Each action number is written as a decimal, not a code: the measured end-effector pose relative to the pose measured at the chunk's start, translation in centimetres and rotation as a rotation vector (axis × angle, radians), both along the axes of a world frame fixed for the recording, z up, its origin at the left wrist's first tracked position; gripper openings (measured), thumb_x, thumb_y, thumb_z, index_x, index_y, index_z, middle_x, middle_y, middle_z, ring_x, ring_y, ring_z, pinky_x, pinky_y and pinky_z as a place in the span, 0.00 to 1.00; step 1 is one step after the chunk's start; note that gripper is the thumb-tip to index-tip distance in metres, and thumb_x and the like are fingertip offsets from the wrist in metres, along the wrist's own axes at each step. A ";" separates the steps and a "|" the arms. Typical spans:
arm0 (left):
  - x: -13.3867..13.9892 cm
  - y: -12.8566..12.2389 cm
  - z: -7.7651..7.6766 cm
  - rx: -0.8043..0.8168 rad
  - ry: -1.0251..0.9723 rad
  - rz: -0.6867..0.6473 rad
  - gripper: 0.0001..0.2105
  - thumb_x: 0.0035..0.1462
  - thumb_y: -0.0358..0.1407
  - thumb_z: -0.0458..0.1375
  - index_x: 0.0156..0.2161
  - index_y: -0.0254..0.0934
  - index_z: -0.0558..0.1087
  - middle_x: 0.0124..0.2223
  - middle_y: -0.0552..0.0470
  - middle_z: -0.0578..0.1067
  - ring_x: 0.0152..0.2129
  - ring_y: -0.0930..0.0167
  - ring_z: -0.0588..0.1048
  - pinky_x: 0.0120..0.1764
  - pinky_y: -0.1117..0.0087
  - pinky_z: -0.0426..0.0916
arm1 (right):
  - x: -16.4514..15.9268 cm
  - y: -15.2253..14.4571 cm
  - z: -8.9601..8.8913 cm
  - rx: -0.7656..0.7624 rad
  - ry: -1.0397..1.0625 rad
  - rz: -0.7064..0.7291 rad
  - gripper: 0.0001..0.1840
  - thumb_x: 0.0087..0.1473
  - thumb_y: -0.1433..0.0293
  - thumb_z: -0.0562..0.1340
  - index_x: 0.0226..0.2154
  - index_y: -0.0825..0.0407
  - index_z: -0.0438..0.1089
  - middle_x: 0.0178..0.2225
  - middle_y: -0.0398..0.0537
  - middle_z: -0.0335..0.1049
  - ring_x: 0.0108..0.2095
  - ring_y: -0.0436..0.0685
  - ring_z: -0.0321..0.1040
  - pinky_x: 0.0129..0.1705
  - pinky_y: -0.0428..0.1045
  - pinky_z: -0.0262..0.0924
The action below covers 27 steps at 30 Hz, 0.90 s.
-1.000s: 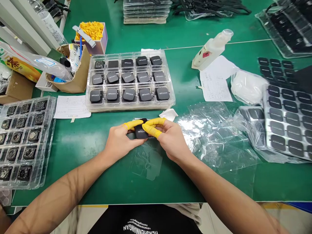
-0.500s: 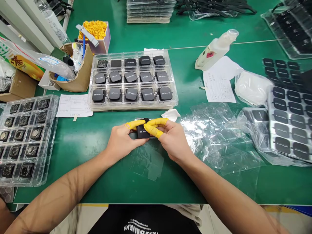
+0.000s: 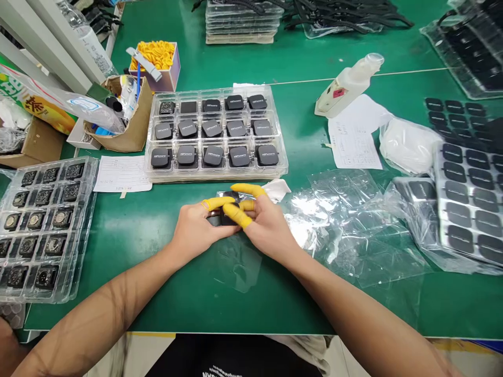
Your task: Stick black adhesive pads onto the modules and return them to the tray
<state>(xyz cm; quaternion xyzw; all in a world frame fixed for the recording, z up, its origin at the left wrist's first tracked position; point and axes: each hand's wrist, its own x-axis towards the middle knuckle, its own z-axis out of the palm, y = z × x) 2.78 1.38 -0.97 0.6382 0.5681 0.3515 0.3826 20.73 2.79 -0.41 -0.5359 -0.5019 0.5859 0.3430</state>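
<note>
Between my hands is a small black square watch body [image 3: 227,218], partly hidden by the fingers. My left hand [image 3: 195,226], with a yellow finger cot on its index finger, grips it from the left side. My right hand [image 3: 268,222] wears several yellow finger cots; its thumb presses on the watch body while the index finger stretches out above it. Just beyond lies a clear plastic tray [image 3: 216,172] of black square pieces, most with a printed HiFuture cover. A thin clear film [image 3: 243,272] is on the table below my hands.
To the left is a clear tray [image 3: 84,230] of uncovered watch bodies. Behind it stand a cardboard box [image 3: 135,123] and a box of yellow finger cots [image 3: 173,73]. A plastic bottle [image 3: 346,86], crumpled clear plastic [image 3: 346,220] and a sheet of black covers [image 3: 459,214] occupy the right.
My right index finger has lifted and straightened, and the right thumb has slid left across the watch body, hiding its printed label. The view has shifted slightly.
</note>
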 end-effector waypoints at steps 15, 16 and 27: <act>-0.1 0.0 0.0 0.085 0.039 -0.095 0.24 0.44 0.31 0.74 0.49 0.45 0.84 0.45 0.54 0.87 0.40 0.62 0.86 0.48 0.63 0.82 | -0.6 -0.8 0.1 -0.014 0.001 -0.011 0.41 0.41 0.55 0.80 0.55 0.45 0.69 0.40 0.46 0.80 0.35 0.58 0.78 0.41 0.56 0.77; -0.1 0.0 0.1 0.104 0.015 -0.100 0.24 0.43 0.30 0.74 0.49 0.44 0.84 0.46 0.53 0.87 0.41 0.61 0.86 0.49 0.64 0.82 | -0.4 -1.1 0.2 -0.008 0.005 -0.023 0.41 0.39 0.56 0.81 0.54 0.45 0.70 0.43 0.48 0.80 0.38 0.59 0.79 0.44 0.57 0.78; -0.1 -0.1 -1.4 0.123 -0.061 -0.094 0.14 0.66 0.32 0.60 0.53 0.35 0.83 0.51 0.47 0.85 0.45 0.61 0.86 0.55 0.62 0.80 | -3.5 13.4 5.3 0.394 -0.046 -0.184 0.21 0.48 0.53 0.77 0.38 0.48 0.76 0.41 0.47 0.77 0.36 0.56 0.79 0.39 0.55 0.81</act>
